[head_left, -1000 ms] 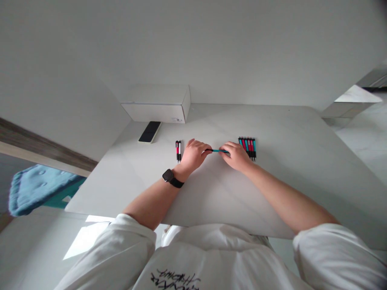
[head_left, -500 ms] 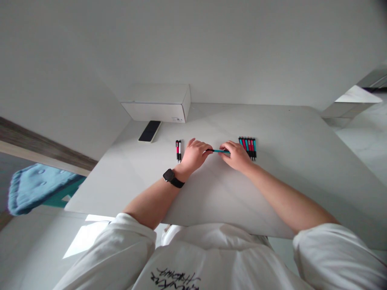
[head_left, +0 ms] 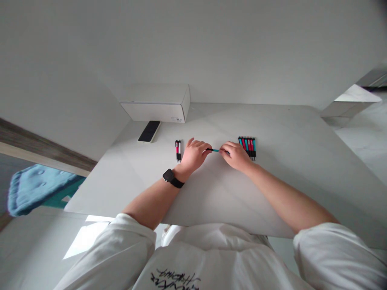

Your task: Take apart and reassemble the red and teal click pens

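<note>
While the left hand (head_left: 196,153) pinches the nine-o'clock end of a teal pen (head_left: 215,150), apparently just above the table (head_left: 211,193), the right hand (head_left: 236,155) grips its three-o'clock end; a row of pens (head_left: 248,148) lies at three o'clock.

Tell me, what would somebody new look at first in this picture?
Probably the blue-green pen, held between the left hand and the right hand over the middle of the pale table. Next might come the bright row of red and blue-green pens beside the right hand, then the puffy blue cushion off past the table's left edge.
</note>
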A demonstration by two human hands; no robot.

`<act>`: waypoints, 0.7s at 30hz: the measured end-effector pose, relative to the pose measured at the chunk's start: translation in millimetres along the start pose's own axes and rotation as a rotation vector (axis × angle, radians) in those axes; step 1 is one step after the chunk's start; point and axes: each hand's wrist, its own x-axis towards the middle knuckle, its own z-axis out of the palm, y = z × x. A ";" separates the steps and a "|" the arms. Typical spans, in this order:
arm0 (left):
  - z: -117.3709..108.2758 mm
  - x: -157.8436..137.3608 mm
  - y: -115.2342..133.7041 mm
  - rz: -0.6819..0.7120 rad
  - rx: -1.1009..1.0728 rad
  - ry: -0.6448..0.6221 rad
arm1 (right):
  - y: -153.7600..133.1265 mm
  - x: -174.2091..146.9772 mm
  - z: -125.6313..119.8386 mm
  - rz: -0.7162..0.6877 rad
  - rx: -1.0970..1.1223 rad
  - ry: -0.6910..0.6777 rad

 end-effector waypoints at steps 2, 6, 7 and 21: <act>-0.2 0.0 -0.2 -0.004 0.002 0.003 | 0.1 -0.3 -0.1 0.005 0.008 0.013; -1.1 0.0 -0.1 -0.012 0.009 0.011 | -0.4 -0.6 -0.9 0.007 0.039 0.023; -1.4 0.0 0.1 -0.014 0.012 0.010 | -0.3 -0.6 -0.9 0.007 0.039 0.019; -1.4 0.0 0.1 -0.040 0.005 0.014 | 1.7 -0.7 0.3 0.034 0.055 0.025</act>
